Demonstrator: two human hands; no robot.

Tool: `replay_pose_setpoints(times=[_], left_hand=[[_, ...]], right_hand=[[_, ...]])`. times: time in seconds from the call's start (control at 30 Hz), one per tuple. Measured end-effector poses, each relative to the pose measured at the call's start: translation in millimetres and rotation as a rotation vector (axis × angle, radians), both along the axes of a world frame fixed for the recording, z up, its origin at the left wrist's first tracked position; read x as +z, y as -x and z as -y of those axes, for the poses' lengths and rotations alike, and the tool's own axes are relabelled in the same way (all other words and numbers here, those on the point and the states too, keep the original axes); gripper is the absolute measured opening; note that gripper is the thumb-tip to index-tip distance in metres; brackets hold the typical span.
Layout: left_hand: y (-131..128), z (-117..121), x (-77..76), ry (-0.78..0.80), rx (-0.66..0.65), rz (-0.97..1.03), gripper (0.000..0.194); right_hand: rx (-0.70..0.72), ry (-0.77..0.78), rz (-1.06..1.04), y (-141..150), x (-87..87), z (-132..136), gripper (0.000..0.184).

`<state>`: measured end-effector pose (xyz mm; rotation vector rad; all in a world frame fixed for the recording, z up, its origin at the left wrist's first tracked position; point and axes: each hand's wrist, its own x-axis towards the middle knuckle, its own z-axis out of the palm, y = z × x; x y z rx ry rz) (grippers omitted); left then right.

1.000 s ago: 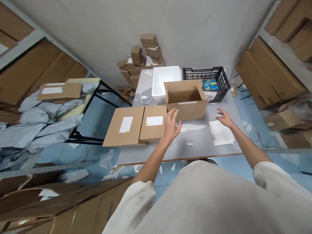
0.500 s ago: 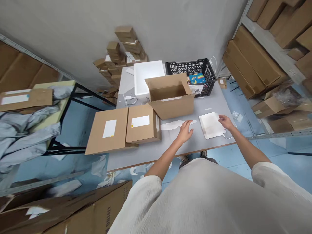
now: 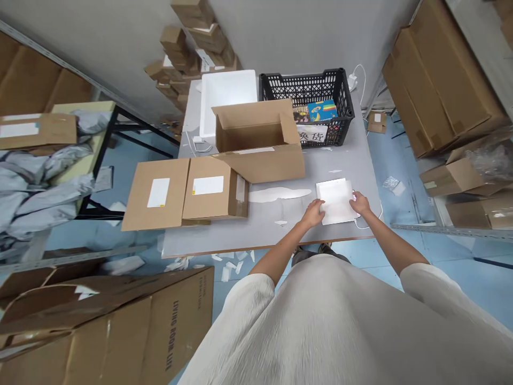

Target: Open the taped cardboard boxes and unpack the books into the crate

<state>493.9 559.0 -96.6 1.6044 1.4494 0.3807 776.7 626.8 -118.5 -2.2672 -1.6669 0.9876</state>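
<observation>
A flat white square pad (image 3: 335,203) lies near the right end of the grey table, with a white cable at its lower right corner. My left hand (image 3: 313,213) is closed on its left edge, thumb over the top. At the right edge my right hand (image 3: 360,203) grips with bent fingers, beside a small purplish glow. Whether the pad is one piece or a cover over something, I cannot tell. To its left lies a long torn strip of white paper (image 3: 278,194). Behind that stands an open cardboard box (image 3: 268,164), flaps up.
Two closed, labelled cartons (image 3: 158,193) (image 3: 208,184) sit at the table's left. Along the back are a white foam box (image 3: 228,80) and a black plastic crate (image 3: 345,115) holding colourful boxes. Grey parcels (image 3: 44,182) fill a side table; a large carton (image 3: 176,321) stands lower left.
Both hands have come down onto the white pad. My left hand moved right, away from the cartons and past the paper strip; my right hand reached the pad's right edge. The view has shifted right.
</observation>
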Motion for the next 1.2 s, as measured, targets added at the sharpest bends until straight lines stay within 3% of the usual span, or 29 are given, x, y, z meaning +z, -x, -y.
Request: replay_pose_setpoints(times=[0.23,0.33,0.57,0.7,1.0,1.2], left_hand=[[-24,-1,-19.9,0.114,0.065,0.005,0.044],[-26,4,-25.7,0.143,0.073,-0.005,0.045],[-16,15,-36.0,0.223,0.192,-0.111,0.055],[-1,20,-40.4,0.243,0.173,-0.098,0.055],[30,36,-34.1,0.227,0.143,-0.046,0.054],[46,39,-21.6,0.242,0.144,0.030,0.047]], right_hand=[[0.009,0.056,-0.029,7,-10.2,0,0.035],[0.026,0.051,-0.053,13,-10.0,3,0.033],[0.047,0.010,-0.165,30,-2.2,13,0.035],[0.078,-0.060,-0.232,51,-0.5,22,0.029],[0.227,-0.128,-0.272,108,4.9,38,0.022],[0.258,-0.174,-0.183,120,18.6,41,0.018]])
